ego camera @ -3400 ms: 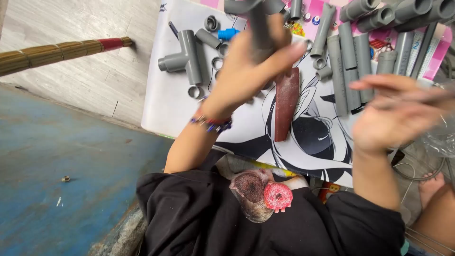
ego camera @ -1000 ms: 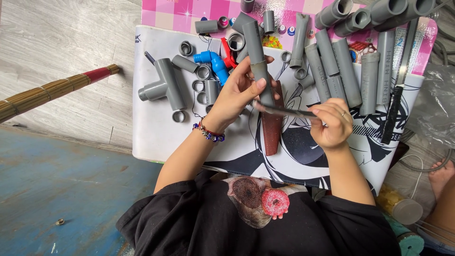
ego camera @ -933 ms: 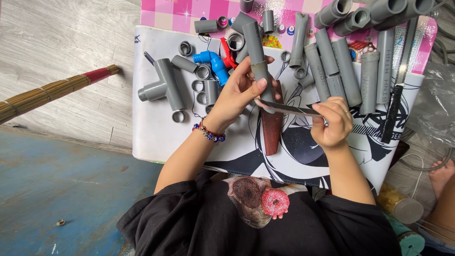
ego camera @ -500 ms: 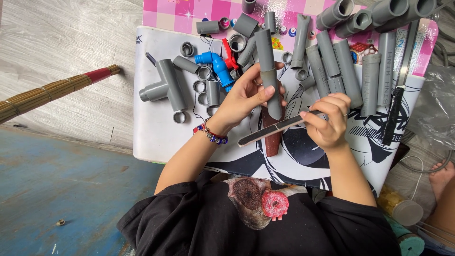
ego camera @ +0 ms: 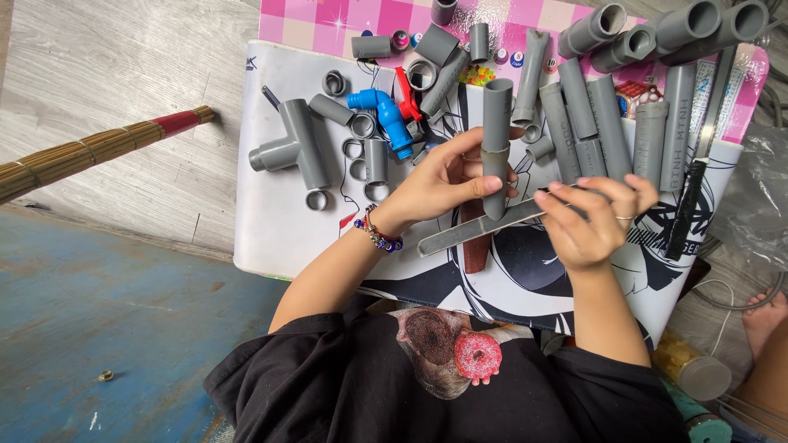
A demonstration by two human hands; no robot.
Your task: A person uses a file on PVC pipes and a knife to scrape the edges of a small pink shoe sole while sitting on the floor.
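- Fingers (ego camera: 480,187) of the left hand (ego camera: 439,182) are wrapped tight around a short grey plastic pipe piece (ego camera: 495,148), held upright above the printed white board (ego camera: 271,230) that serves as the work surface; the thumb presses across the pipe's lower half.
- Right hand (ego camera: 593,221) fingers are closed on one end of a long flat grey metal file (ego camera: 480,230), whose blade runs leftward under the pipe's bottom end and appears to touch it.
- Risk, as I judge it: the file's edge lies close to the left thumb and palm, so a slip off the pipe's rim could scrape the skin.
- With only one hand on the pipe, a hard stroke could twist it loose and drop it among the loose grey pipe fittings (ego camera: 361,152).
- Nearby, the blue plastic elbow joint (ego camera: 382,111) and the black-handled saw (ego camera: 698,176) lie clear of both hands.
- Hidden: the pipe's lower rim, where the file meets it, is covered by the fingers, so exact contact cannot be told.
- The file's grip is buried in the right palm.
- A dark reddish object (ego camera: 474,246) under the file is mostly covered and hard to identify.
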